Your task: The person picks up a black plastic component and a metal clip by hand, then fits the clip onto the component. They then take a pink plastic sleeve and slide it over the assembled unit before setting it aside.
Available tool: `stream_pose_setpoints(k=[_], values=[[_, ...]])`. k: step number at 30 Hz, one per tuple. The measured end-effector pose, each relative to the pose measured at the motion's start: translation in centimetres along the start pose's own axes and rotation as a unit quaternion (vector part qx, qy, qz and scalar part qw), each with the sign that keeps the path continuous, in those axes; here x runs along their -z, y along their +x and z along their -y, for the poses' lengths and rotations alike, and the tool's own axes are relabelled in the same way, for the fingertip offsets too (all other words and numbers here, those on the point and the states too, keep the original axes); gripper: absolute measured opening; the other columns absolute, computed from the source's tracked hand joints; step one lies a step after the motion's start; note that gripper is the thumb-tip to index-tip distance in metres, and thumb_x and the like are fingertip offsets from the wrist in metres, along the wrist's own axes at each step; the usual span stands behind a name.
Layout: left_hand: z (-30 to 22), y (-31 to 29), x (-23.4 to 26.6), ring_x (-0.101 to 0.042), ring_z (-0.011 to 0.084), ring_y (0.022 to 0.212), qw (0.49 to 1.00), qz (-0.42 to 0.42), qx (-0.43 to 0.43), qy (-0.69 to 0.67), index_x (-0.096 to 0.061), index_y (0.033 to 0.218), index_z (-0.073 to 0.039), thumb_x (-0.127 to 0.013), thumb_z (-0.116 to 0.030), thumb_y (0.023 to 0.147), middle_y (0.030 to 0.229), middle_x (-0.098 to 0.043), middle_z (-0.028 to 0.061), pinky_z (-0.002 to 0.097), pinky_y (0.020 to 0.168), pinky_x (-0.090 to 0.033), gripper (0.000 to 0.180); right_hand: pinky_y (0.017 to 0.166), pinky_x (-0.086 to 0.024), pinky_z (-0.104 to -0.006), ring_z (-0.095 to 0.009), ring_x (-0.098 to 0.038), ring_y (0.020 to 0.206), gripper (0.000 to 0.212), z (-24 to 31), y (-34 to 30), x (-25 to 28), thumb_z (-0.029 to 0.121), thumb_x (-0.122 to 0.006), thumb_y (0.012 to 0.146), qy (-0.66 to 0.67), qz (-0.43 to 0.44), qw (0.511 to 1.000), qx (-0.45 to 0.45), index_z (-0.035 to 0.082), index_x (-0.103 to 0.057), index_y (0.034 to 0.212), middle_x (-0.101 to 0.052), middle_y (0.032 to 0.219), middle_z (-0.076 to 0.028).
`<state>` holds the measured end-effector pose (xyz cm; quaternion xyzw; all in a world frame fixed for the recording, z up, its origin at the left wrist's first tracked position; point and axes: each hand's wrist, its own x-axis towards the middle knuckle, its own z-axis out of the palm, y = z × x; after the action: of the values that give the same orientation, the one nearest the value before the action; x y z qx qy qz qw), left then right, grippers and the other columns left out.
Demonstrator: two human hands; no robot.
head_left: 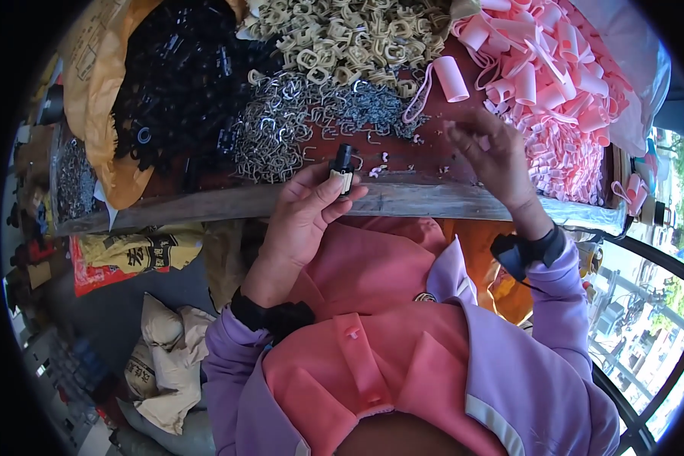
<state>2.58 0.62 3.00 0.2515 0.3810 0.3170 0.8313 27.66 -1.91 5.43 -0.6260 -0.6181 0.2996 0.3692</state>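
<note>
My left hand [305, 209] is closed around a small black plastic fitting [344, 157] with a cream-coloured piece [340, 181] on it, held upright near the table's front edge. A bent metal hook shows beside the fitting's top. To the right, my right hand [498, 156] hovers over the table with its fingers curled together and slightly blurred. A bit of pink shows among those fingers, too small to name. Just beyond that hand lies a pink tube-shaped piece with a loop [451, 79], apart from the fingers.
Black plastic parts [178, 76] fill a yellow sack at the left. Cream plastic rings [349, 34] lie at the back, with metal hooks [270, 133] and small grey screws [372, 106] before them. Pink pieces [539, 83] heap up at the right. A wooden rim [425, 204] edges the table.
</note>
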Motion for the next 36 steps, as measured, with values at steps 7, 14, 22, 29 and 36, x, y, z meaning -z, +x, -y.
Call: stream_pose_setpoints(k=[7,14,22,29,36], values=[[0.7,-1.8,1.9,-0.058,0.0142,0.083,0.999,0.036,-0.001,-0.04,-0.052,0.102,-0.004,-0.056,-0.012,0.08,0.092,-0.058,0.0048,0.0201,0.065,-0.05,0.024,0.056,-0.04,-0.0225,-0.01,-0.05,0.063,0.012,5.3,-1.2,-9.1,0.007,-0.062,0.075,0.153,0.015,0.979,0.131,0.002,-0.058,0.085,-0.055,0.071,-0.003],[0.8,-2.8,3.1,-0.056,0.009,0.08,0.994,0.03,-0.016,-0.103,-0.054,0.103,-0.005,-0.057,-0.014,0.079,0.092,-0.058,0.0028,0.0217,0.067,-0.049,0.025,0.056,-0.04,-0.0239,-0.014,-0.049,0.066,0.018,5.3,-1.4,-12.4,0.008,-0.064,0.071,0.094,-0.043,0.972,0.21,0.003,-0.058,0.087,-0.051,0.074,-0.004],[0.1,-2.9,0.9,-0.055,0.0086,0.077,0.996,0.06,-0.032,-0.049,-0.05,0.106,-0.001,-0.047,-0.016,0.086,0.088,-0.056,0.0037,0.0203,0.067,-0.048,0.026,0.061,-0.041,-0.0266,-0.019,-0.048,0.075,0.026,4.3,-2.0,-10.9,0.012,-0.068,0.066,0.028,-0.05,0.963,0.262,0.004,-0.059,0.089,-0.048,0.082,-0.008],[0.1,-0.9,1.3,-0.057,0.0108,0.072,0.99,0.087,-0.042,0.106,-0.049,0.107,0.002,-0.049,-0.021,0.085,0.085,-0.057,0.0068,0.0204,0.063,-0.048,0.031,0.064,-0.043,-0.0342,-0.026,-0.051,0.078,0.032,1.8,1.3,-4.5,0.011,-0.065,0.067,-0.24,-0.184,0.933,0.194,0.004,-0.055,0.096,-0.05,0.091,-0.014],[0.1,0.1,0.3,-0.057,0.0109,0.068,0.991,0.073,-0.041,0.106,-0.046,0.108,0.003,-0.051,-0.021,0.084,0.086,-0.058,0.0092,0.0199,0.059,-0.047,0.034,0.062,-0.044,-0.0339,-0.025,-0.053,0.068,0.029,-4.4,4.1,-0.9,0.016,-0.059,0.073,-0.399,-0.089,0.911,0.05,0.004,-0.053,0.099,-0.053,0.083,-0.011]])
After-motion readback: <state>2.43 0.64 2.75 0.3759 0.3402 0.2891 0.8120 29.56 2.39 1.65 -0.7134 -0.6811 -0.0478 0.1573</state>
